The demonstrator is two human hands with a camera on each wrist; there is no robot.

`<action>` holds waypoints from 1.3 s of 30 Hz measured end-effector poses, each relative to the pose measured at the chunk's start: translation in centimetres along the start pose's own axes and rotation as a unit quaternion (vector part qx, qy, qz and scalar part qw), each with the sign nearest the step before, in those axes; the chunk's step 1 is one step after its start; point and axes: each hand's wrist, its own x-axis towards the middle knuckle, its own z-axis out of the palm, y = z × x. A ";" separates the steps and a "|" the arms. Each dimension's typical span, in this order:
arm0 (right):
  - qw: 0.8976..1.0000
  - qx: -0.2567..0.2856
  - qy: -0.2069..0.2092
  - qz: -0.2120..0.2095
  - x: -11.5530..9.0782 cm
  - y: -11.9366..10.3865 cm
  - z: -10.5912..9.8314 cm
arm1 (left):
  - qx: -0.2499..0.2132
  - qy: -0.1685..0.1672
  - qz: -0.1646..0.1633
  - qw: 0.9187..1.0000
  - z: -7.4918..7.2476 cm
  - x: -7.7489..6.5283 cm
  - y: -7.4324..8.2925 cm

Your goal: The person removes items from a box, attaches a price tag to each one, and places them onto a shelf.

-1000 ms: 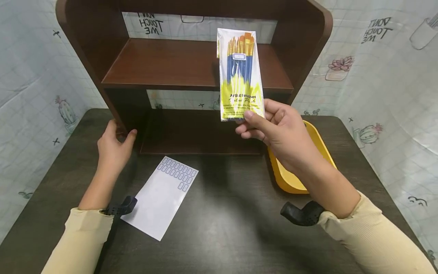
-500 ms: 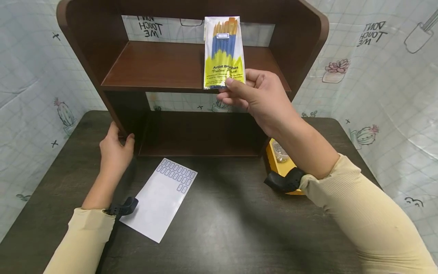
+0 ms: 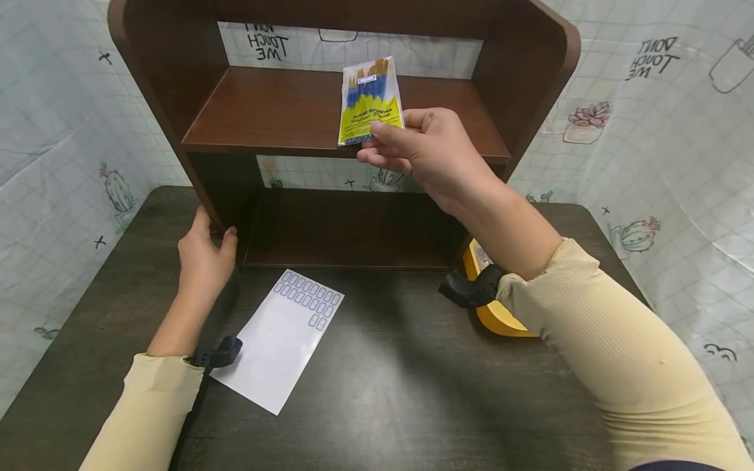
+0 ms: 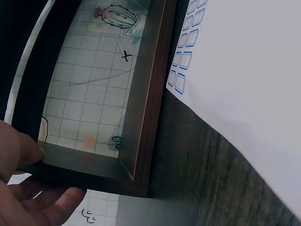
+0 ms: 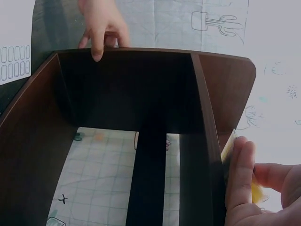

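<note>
A flat clear pack of artist brushes (image 3: 370, 104), blue-handled with a yellow lower part, is tilted over the front of the upper board (image 3: 271, 111) of a dark brown shelf. My right hand (image 3: 427, 147) holds it by its lower right corner, thumb on the front and fingers beneath. In the right wrist view the pack is mostly hidden behind my fingers (image 5: 242, 174). Lower down, my left hand (image 3: 206, 255) grips the shelf's left side panel (image 4: 84, 165), thumb on the inner face and fingers outside. Whether the pack touches the board cannot be told.
On the table in front of the shelf lies a white sheet (image 3: 273, 356) with rows of small blue-framed labels. A yellow tray (image 3: 501, 322) stands at the shelf's right, partly covered by my right arm. Patterned cloth (image 3: 665, 196) hangs around the table.
My right hand has carried the brush pack left and forward to the upper shelf, and the pack has tipped back. The left hand stays on the side panel.
</note>
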 end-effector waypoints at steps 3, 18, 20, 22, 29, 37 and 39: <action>1.000 0.009 0.001 0.004 0.2 0.0 0.1 | 0.001 0.003 0.003 1.000 0.0 0.0 -0.1; 1.000 -0.014 -0.005 -0.025 -0.7 1.0 -0.7 | 0.004 -0.004 -0.005 1.000 0.1 0.0 0.3; 0.999 -0.016 -0.002 -0.028 -0.9 1.1 -0.9 | 0.002 -0.003 -0.008 1.000 0.2 0.0 0.3; 0.999 -0.018 -0.002 -0.030 -0.9 1.2 -1.0 | 0.003 -0.001 -0.008 1.000 0.2 0.0 0.2; 0.999 -0.008 0.005 -0.046 -1.4 2.1 -1.9 | 0.011 -0.004 0.002 1.000 0.3 -0.3 -0.2; 0.996 0.016 -0.010 -0.085 -3.3 3.3 -4.2 | 0.010 -0.007 -0.008 1.000 0.1 -0.1 0.0; 0.995 0.009 -0.012 -0.098 -3.9 3.7 -4.9 | 0.010 -0.008 -0.006 1.000 0.1 0.0 0.0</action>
